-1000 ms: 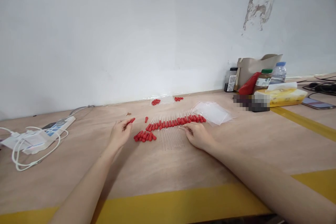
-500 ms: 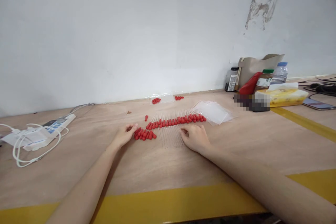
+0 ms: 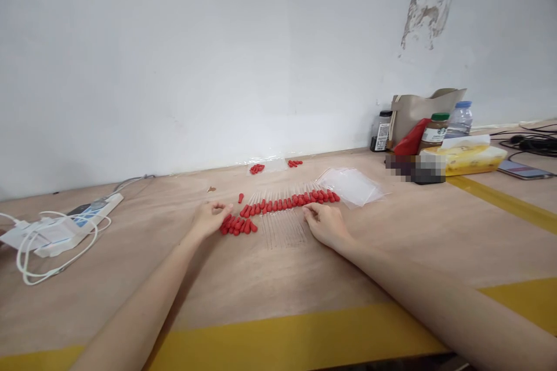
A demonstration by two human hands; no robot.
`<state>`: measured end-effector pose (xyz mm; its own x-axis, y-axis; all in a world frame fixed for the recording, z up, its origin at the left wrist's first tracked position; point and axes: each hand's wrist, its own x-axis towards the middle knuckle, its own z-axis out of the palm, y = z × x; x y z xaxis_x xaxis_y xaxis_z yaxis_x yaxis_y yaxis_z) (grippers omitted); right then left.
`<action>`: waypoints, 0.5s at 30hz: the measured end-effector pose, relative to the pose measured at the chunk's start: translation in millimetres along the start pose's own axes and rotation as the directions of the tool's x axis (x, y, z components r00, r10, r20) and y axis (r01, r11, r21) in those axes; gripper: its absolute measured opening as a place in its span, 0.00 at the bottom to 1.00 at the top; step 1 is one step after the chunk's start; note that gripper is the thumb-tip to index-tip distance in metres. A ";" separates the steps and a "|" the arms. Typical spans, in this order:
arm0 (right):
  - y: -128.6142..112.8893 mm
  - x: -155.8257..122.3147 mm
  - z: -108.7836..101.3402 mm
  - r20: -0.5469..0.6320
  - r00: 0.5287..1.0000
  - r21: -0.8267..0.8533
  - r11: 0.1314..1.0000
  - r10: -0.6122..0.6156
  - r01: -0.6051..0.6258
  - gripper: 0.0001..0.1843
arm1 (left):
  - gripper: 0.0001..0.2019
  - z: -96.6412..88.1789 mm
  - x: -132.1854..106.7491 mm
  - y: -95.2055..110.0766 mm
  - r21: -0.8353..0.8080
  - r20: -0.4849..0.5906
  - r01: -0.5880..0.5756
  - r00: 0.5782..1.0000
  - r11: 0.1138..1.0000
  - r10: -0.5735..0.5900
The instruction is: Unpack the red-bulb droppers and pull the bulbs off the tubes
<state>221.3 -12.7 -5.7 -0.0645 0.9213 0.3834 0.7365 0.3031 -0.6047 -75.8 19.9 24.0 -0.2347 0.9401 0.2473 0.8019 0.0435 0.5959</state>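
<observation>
While red bulbs (image 3: 278, 204) line up crosswise, clear tubes (image 3: 282, 233) run lengthwise toward the wall (image 3: 174, 69)

Red bulbs: one row, mid-bench (image 3: 243, 284), slanting slightly away to the right; long axes roughly wallward, fine clear stems fanning from far ends. Clear tubes: close-set on the row's near side, long axes front to back. Bulb pile (image 3: 238, 225): just before the row's left end, axes mixed. Left hand (image 3: 211, 219): fingers bent at the pile's left edge; whether it grips a bulb cannot be told. Right hand (image 3: 324, 223): fingers curled beside the tubes' right side; grip hidden. Clear bags (image 3: 354, 188): flat, near the row's right end.
</observation>
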 end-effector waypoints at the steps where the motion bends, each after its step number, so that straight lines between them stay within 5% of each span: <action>1: 1.1 0.8 -0.4 -0.008 1.000 0.004 1.000 0.005 -0.005 0.13 | 0.19 1.1 2.8 6.4 0.057 0.027 -0.015 1.000 0.998 0.014; 7: 3.7 2.6 -4.4 -0.039 0.999 0.016 1.000 0.025 -0.024 0.11 | 0.15 19.9 23.3 34.0 0.286 0.181 0.001 0.982 0.958 -0.056; 15: 7.1 3.7 -0.8 -0.102 0.994 0.026 0.999 -0.030 0.033 0.09 | 0.14 12.1 19.1 48.2 0.392 0.116 -0.107 0.991 0.914 0.066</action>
<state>226.8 -7.4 -8.0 -0.0176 0.8821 0.4707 0.7162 0.3396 -0.6096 -35.0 44.1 48.2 -0.1159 0.9738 0.1959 0.9732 0.0718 0.2186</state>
